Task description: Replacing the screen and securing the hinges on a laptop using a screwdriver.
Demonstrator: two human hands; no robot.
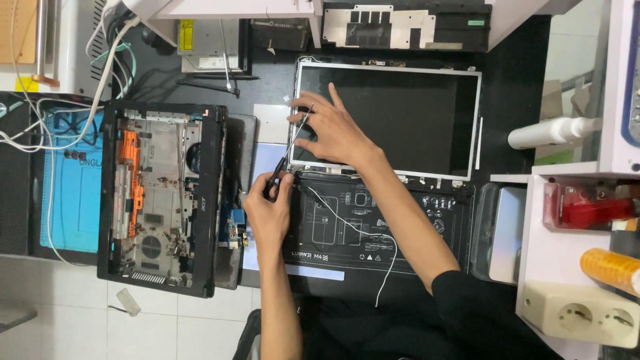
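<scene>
Materials & finishes as we see them

We see a matt dark screen panel (393, 120) w/ a dull silver metal frame. The screwdriver (288, 157) has a thin shiny metal shaft & black handle, prob. plastic. Opened laptop base (160, 197): glossy black plastic rim, grey metal-looking inside, orange plastic parts. Work mat (380, 230) looks matt black, smooth. Power socket (580, 313) is cream plastic, spray bottle (553, 131) white plastic, the surface (513, 100) black & matt.
</scene>
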